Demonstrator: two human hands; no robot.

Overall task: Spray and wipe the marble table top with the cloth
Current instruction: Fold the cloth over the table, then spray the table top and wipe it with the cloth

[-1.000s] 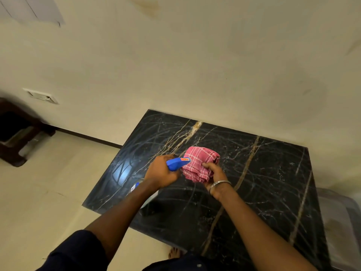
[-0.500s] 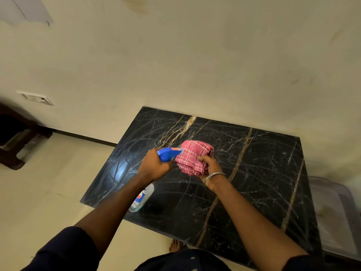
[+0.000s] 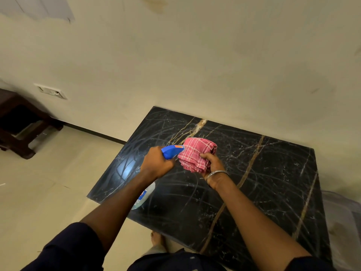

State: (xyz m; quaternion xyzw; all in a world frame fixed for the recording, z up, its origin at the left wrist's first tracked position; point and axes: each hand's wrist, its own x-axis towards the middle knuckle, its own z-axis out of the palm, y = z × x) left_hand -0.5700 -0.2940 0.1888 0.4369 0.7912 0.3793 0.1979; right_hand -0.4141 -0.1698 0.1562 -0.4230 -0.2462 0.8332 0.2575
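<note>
A black marble table top with gold and white veins stands against the wall. Above it, my left hand grips a spray bottle by its blue trigger head; the clear body with a label hangs down below my wrist. The nozzle points right and touches a folded pink checked cloth. My right hand, with a metal bangle on the wrist, holds that cloth up from below, above the table's middle.
A dark wooden stool stands on the tiled floor at the far left. A translucent plastic bin sits right of the table. A wall socket is low on the cream wall. My bare foot shows at the table's near edge.
The hands stay together, nozzle against the cloth, over the same part of the table. The view has shifted slightly; nothing was let go or picked up.
</note>
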